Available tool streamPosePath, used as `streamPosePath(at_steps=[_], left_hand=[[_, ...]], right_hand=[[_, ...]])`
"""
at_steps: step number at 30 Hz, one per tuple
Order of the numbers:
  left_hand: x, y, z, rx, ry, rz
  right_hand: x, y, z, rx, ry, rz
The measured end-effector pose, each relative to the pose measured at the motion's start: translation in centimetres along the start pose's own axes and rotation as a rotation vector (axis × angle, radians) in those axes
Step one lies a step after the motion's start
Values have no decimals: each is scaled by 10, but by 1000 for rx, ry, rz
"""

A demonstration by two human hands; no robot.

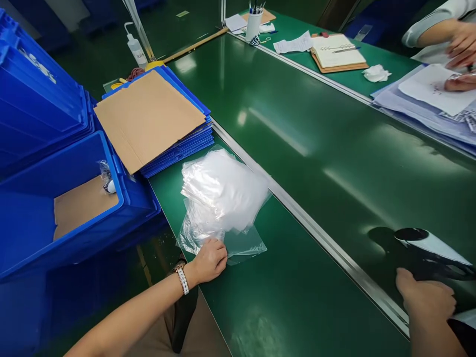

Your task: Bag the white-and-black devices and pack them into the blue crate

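Observation:
My left hand rests on the near corner of a stack of clear plastic bags lying on the green table near its left edge, fingers curled onto the lowest bag. A watch sits on that wrist. My right hand reaches over the metal rail onto the green conveyor belt and touches a black and white object lying there; whether the fingers grip it I cannot tell.
A blue crate with cardboard inside stands at the left. Beside it lies a pile of blue sheets topped by cardboard. Another person's hands work on papers at the far right. A notebook and pen cup stand beyond the belt.

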State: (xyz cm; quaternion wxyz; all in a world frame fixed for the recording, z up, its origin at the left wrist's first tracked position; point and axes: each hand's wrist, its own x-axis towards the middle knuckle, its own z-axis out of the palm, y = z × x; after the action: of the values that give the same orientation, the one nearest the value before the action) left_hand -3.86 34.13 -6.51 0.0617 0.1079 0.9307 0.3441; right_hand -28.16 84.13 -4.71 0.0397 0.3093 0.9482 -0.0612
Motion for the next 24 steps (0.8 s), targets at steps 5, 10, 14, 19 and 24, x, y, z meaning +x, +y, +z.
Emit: streamPosePath(at_steps=[5,10,14,19,24], left_hand=[[1,10,4,-78,32,-84],[2,19,2,-415,161,-189],[-4,26,0,-535,219,-174],[-20,29,2,-577,256,-205],[-25,35,2,-536,267,-171]], right_hand=[[-148,-35,-22,154,-295,-185],[-342,-29,19,369,-418,-514],[-410,-26,52,253,-218,-579],[-425,-27,49,5,42,-832],[-444,-36,35,23,63,-1025]])
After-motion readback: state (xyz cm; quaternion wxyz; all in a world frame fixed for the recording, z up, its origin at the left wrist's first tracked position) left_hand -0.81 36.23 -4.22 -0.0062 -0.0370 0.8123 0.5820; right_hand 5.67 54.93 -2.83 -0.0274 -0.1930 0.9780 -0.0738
